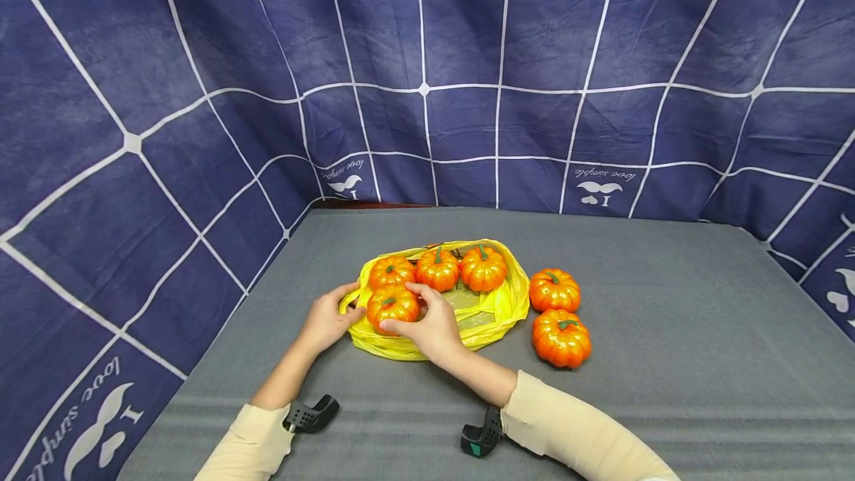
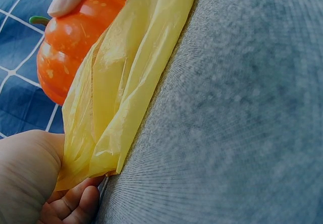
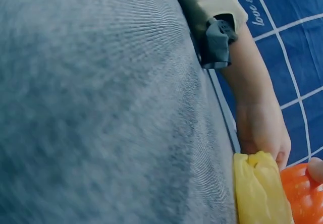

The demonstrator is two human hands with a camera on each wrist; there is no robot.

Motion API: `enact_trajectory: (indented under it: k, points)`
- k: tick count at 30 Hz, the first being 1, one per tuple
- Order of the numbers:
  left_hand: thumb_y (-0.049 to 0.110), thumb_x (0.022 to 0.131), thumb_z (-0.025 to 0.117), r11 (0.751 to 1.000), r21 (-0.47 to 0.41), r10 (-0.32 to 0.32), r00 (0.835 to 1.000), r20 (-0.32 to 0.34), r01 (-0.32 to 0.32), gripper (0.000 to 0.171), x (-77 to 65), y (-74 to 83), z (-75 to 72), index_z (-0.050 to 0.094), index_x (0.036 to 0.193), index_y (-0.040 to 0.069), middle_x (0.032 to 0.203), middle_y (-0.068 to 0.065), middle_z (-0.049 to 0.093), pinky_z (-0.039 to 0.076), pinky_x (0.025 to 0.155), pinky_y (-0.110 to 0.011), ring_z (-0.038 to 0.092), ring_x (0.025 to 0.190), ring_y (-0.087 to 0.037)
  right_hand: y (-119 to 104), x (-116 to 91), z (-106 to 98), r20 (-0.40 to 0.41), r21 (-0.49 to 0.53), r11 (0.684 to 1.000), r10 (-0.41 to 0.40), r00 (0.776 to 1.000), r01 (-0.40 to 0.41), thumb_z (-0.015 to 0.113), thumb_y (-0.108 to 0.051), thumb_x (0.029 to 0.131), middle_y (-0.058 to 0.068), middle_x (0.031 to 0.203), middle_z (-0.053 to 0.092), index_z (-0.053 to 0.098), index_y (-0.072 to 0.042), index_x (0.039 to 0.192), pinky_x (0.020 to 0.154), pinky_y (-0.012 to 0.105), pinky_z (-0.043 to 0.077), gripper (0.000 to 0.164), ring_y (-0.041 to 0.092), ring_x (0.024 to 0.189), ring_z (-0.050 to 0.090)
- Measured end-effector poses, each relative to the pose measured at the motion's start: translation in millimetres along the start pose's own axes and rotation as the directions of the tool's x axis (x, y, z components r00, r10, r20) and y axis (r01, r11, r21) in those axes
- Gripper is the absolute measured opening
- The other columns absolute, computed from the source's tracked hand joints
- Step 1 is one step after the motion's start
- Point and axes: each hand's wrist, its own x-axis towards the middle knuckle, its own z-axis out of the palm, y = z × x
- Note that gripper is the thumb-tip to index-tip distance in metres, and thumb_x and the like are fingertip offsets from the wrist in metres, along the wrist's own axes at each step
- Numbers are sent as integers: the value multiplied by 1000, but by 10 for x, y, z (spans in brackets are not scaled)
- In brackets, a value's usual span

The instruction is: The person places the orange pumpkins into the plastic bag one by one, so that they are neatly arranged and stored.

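Note:
A yellow plastic bag (image 1: 514, 303) lies spread open on the table with several shiny orange toy pumpkins inside. My right hand (image 1: 434, 325) grips one pumpkin (image 1: 392, 304) at the bag's near left, thumb in front and fingers behind. At the bag's left edge, my left hand (image 1: 329, 319) pinches the yellow plastic; the left wrist view shows the thumb (image 2: 30, 168) on one side and curled fingers on the other. Behind the gripped pumpkin sit another pumpkin (image 1: 390, 270), a middle one (image 1: 437, 270) and a right one (image 1: 484, 270).
Two more pumpkins, a far one (image 1: 554, 290) and a near one (image 1: 562, 340), stand just right of the bag. A grey cloth (image 1: 681, 332) covers the table. Blue checked curtains (image 1: 548, 43) hang behind and at the left. Both wrists wear dark bands.

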Motion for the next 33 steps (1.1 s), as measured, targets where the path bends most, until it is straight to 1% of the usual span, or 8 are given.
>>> enact_trajectory:
  k: [3,10,14,19,23,33]
  points:
    - [12,86,71,1000,2,1,1000,-2,-1,52,0,5,2,55,132,-7,128,-26,58,43,97,-51,55,117,-38,20,-12,19,-5,-18,1000,-20,1000,20,91,-24,67,12,116,64,61,-1,124,88,39,51,69,25,101,62]
    - [11,86,70,1000,2,-11,1000,2,11,52,3,20,3,55,133,-7,128,-26,58,45,95,-50,56,114,-36,59,-12,41,1,-48,999,-24,1000,24,91,-25,66,11,113,64,62,-2,123,85,37,51,68,24,99,61]
    - [11,86,70,1000,-2,-12,1000,4,12,52,4,15,9,54,133,-8,129,-26,58,44,96,-50,55,116,-37,81,-15,47,15,-60,998,-1,1000,2,91,-26,66,10,117,63,61,-4,124,88,38,50,68,23,103,60]
    - [11,86,71,1000,4,-6,1000,2,6,52,7,-2,11,55,132,-8,128,-26,58,44,96,-51,56,116,-38,100,-26,55,25,-80,997,19,999,-17,91,-28,66,11,120,62,61,-5,124,92,43,47,69,26,109,58]
    - [11,86,71,1000,9,8,1000,-8,-8,51,5,-9,9,56,131,-8,125,-26,60,45,94,-51,57,113,-39,108,-31,57,41,-76,997,25,999,-22,90,-28,67,12,120,61,59,-5,124,94,46,46,69,29,110,57]
    - [11,85,71,1000,16,26,999,-22,-26,51,-15,-9,5,56,130,-9,124,-27,60,45,93,-53,58,112,-40,110,-31,59,65,-67,997,54,996,-49,89,-28,67,12,120,57,55,-6,124,94,47,45,70,30,111,55]
